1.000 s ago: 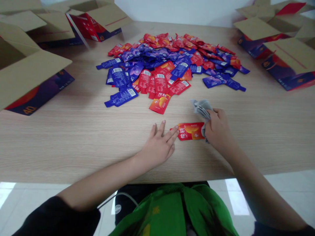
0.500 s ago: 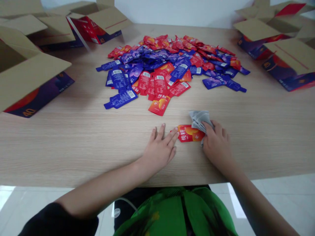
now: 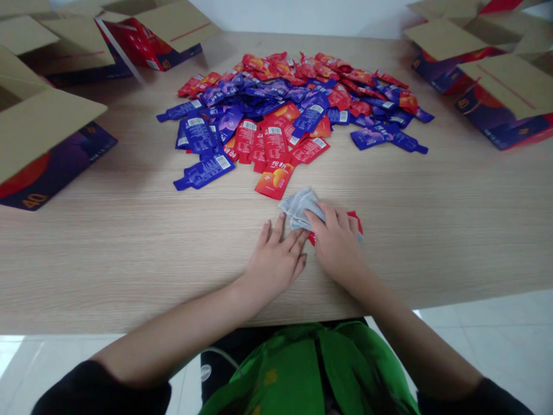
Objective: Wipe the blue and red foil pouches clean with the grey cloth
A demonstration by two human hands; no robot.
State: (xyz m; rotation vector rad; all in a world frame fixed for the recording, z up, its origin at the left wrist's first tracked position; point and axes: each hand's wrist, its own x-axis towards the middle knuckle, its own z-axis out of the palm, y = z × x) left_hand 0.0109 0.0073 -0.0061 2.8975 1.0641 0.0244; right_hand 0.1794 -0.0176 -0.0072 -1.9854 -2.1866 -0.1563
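A red-orange sachet lies flat on the wooden table near the front edge, mostly hidden under my right hand. My right hand grips a crumpled grey cloth and presses it down on the sachet. My left hand lies flat beside it with fingers stretched out, their tips touching the sachet's left end and the cloth. A large heap of red and blue sachets covers the middle of the table beyond both hands.
Open cardboard boxes with purple and red printing stand at the left, the back left and the right. White floor tiles and a green garment show below the table's near edge.
My right hand has slid the cloth leftwards across the sachet, from its right end to its left end, now covering most of it. My left hand has stayed flat in place.
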